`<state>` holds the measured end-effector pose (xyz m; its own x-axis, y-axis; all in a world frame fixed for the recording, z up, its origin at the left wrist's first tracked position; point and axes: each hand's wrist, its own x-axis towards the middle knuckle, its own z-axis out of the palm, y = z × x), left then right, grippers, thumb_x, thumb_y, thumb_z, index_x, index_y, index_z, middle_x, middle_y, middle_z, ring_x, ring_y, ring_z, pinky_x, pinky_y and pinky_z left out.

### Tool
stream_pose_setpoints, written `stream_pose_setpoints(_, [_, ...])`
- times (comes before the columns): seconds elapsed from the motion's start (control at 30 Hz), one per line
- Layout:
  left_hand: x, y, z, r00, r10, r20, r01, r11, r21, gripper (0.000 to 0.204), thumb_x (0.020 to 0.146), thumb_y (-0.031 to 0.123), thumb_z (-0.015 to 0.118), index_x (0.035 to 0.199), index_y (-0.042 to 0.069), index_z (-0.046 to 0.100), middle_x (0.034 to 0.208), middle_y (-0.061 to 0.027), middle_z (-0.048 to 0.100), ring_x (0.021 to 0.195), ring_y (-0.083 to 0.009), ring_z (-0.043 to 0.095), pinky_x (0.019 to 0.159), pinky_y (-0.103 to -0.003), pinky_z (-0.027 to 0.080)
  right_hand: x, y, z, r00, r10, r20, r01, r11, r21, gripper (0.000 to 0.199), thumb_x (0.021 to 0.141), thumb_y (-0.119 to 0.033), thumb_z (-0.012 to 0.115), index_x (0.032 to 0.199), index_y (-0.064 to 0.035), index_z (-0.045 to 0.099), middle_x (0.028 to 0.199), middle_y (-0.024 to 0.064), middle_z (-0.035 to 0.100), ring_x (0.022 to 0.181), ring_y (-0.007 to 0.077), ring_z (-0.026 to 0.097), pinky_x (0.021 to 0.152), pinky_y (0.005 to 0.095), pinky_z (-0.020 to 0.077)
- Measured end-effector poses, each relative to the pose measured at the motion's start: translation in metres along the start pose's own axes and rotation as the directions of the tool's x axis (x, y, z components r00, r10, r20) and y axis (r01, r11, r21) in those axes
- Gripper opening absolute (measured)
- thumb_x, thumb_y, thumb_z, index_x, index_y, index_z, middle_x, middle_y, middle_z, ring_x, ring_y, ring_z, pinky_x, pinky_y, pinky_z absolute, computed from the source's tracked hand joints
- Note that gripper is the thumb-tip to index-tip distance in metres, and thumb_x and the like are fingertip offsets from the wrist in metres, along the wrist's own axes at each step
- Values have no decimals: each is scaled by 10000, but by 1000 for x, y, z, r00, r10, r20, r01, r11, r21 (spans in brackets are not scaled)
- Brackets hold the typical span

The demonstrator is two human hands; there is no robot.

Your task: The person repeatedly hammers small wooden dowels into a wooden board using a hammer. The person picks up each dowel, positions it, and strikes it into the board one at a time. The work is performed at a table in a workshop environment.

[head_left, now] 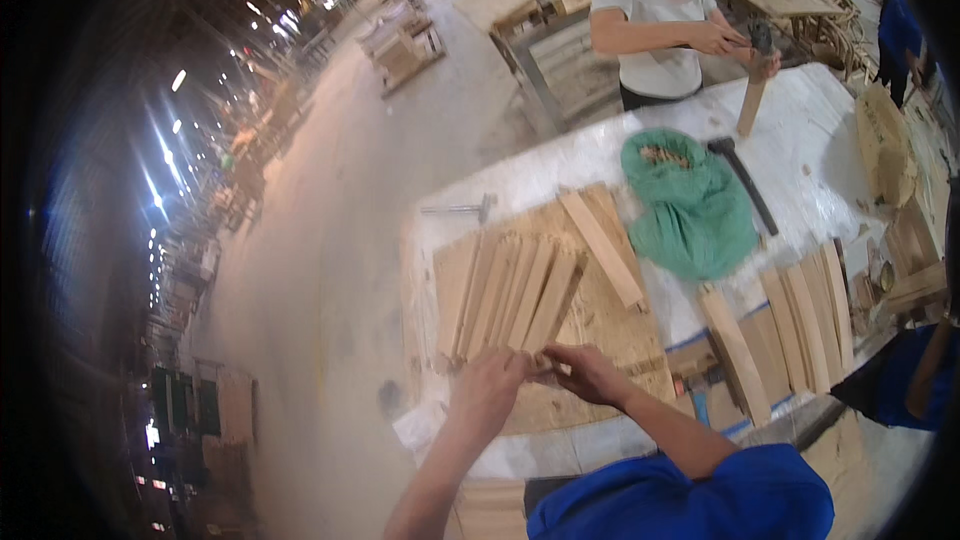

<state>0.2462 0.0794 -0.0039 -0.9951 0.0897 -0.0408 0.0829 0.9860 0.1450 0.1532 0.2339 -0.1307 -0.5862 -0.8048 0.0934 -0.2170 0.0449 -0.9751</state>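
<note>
My left hand and my right hand come together at the near ends of a row of wooden slats. The fingers of each hand are closed in a pinch. Something small and pale seems to be between them, too small to make out. The slats lie side by side on a plywood board, pointing away from me. To their right, another wooden slat rests at an angle. A hammer lies beyond the row on the left.
A green sack with small wooden pieces in its mouth sits on the white-covered table. Beside it lies a dark-headed mallet. Across the table a person holds a wooden piece. More slats are at the right.
</note>
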Motion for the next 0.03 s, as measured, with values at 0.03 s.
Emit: stream_pose_setpoints(0.03, [14,6,-12,1000,24,-13,-23,1000,19,121,825,59,613,938,102,607,878,-124,619,905,-305,631,774,-403,510,0,6,-1,996,-82,-41,81,996,-27,382,912,-249,719,1218,-66,582,920,204,685,868,405,672,743,447,526])
